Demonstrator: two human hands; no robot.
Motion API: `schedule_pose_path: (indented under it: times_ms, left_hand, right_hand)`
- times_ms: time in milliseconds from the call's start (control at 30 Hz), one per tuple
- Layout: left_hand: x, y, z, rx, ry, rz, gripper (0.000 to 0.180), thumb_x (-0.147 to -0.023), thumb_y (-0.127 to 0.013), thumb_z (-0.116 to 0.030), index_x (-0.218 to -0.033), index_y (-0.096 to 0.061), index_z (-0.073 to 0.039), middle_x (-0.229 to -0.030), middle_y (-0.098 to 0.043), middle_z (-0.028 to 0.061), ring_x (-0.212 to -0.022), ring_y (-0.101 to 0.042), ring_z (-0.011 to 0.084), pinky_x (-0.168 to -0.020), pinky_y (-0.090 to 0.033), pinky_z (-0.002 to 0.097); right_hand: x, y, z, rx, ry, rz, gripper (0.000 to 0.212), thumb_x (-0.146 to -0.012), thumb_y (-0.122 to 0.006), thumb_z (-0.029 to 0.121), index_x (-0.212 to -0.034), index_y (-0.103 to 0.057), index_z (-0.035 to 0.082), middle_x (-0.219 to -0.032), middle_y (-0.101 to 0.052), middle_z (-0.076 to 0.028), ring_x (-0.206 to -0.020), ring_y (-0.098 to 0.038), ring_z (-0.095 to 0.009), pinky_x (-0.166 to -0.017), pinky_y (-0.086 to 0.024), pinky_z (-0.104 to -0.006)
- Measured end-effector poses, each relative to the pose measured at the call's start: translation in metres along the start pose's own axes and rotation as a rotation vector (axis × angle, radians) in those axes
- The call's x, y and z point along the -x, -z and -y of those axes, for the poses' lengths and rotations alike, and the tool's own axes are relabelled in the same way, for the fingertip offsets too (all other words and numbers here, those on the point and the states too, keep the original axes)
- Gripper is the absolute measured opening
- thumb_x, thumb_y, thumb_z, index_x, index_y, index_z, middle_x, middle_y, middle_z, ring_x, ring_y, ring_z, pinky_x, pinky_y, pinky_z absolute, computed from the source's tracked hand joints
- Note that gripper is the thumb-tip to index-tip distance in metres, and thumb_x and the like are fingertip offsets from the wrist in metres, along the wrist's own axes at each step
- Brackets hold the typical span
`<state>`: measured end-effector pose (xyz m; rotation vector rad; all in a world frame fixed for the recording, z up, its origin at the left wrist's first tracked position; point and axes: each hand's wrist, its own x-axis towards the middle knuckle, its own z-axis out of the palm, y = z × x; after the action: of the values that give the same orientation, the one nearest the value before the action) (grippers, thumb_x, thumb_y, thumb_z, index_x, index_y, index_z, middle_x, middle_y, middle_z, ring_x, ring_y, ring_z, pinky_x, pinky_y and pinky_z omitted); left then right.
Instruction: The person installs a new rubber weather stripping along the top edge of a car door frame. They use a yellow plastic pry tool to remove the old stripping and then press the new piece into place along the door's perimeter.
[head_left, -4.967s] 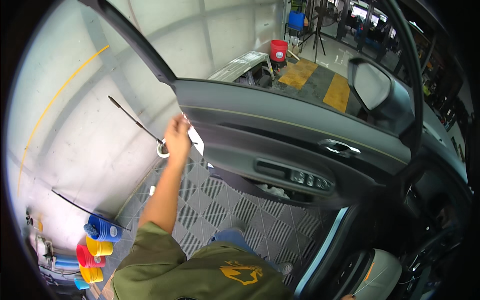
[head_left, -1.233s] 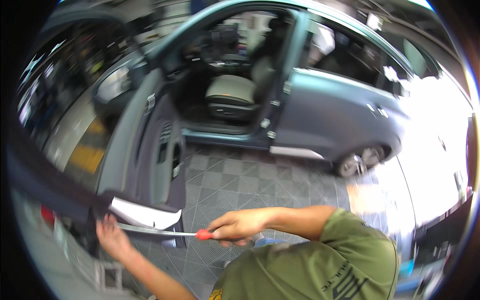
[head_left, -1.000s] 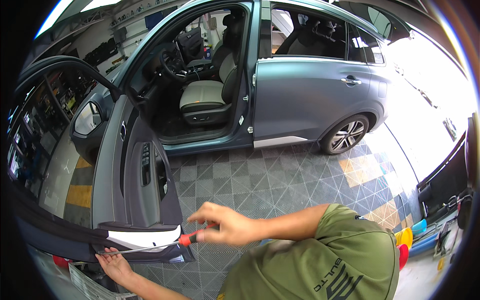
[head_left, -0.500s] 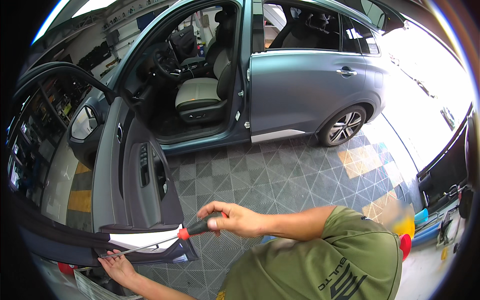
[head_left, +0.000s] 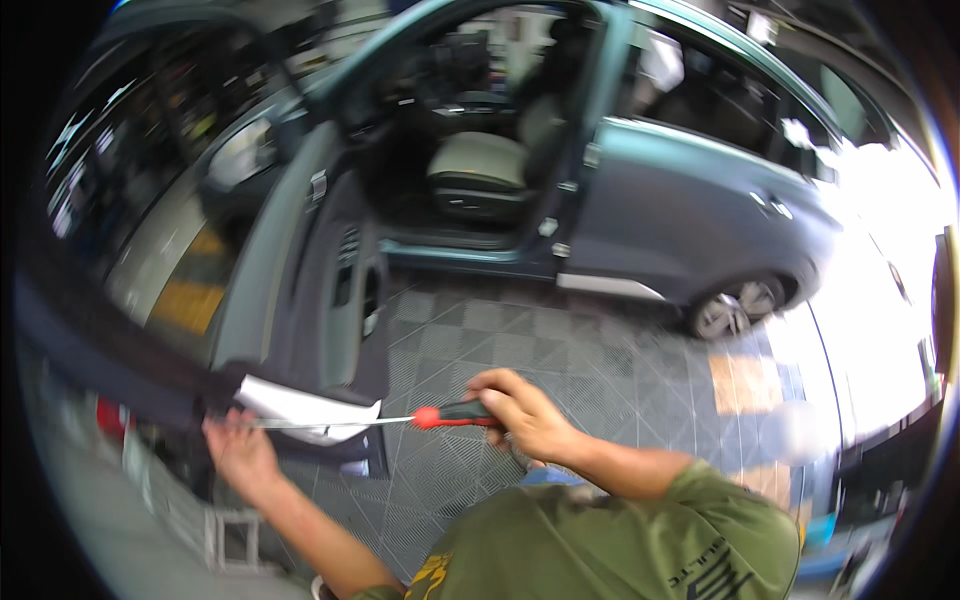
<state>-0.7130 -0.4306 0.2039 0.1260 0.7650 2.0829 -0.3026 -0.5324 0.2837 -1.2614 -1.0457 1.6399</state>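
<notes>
My right hand [head_left: 532, 418] is closed round the black-and-red handle of a screwdriver [head_left: 428, 417]. Its long metal shaft points left, across the rear edge of the open car door [head_left: 282, 270]. At the shaft's far end, the fingers of my left hand [head_left: 245, 460] are bent up around the tip, next to the door's dark edge. Motion blurs those fingers and hides the tip itself. Behind the shaft shows a white panel [head_left: 300, 408] on the door's edge. The door's inner trim, with a row of switches, faces right.
Beyond the door stands the blue-grey car [head_left: 690, 220], its front seat [head_left: 478, 160] showing through the doorway. Grey patterned tiles [head_left: 470, 330] cover the floor. A pale metal frame [head_left: 235, 540] stands at lower left, below my left forearm. Bright light floods the right side.
The view has swung, so the car and door sit farther right. The screwdriver lies closer to level. Both hands stay at the same ends of it.
</notes>
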Motion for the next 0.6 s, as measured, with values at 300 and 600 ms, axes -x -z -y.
schedule_pose_path:
  times_ms: [300,600]
  left_hand:
    - [0.04,-0.044,0.015,0.182,0.05,-0.026,0.022,-0.096,-0.064,-0.031,-0.108,-0.063,-0.012,-0.099,-0.056,-0.0008,-0.101,-0.049,0.0183,-0.093,-0.04,0.04]
    - [0.043,-0.041,0.01,0.191,-0.006,-0.022,0.022,-0.099,-0.061,-0.028,-0.111,-0.061,-0.01,-0.098,-0.057,0.0009,-0.098,-0.051,0.0179,-0.093,-0.042,0.0397]
  right_hand:
    - [-0.007,-0.009,-0.025,0.044,0.294,-0.15,0.035,-0.097,-0.053,0.008,-0.13,-0.045,-0.002,-0.129,-0.049,-0.014,-0.1,-0.061,-0.016,-0.081,-0.051,-0.0279]
    - [-0.013,-0.016,-0.012,0.142,-0.024,0.052,0.036,-0.1,-0.045,0.018,-0.13,-0.048,-0.003,-0.105,-0.064,-0.016,-0.068,-0.061,-0.012,-0.064,-0.049,-0.0234]
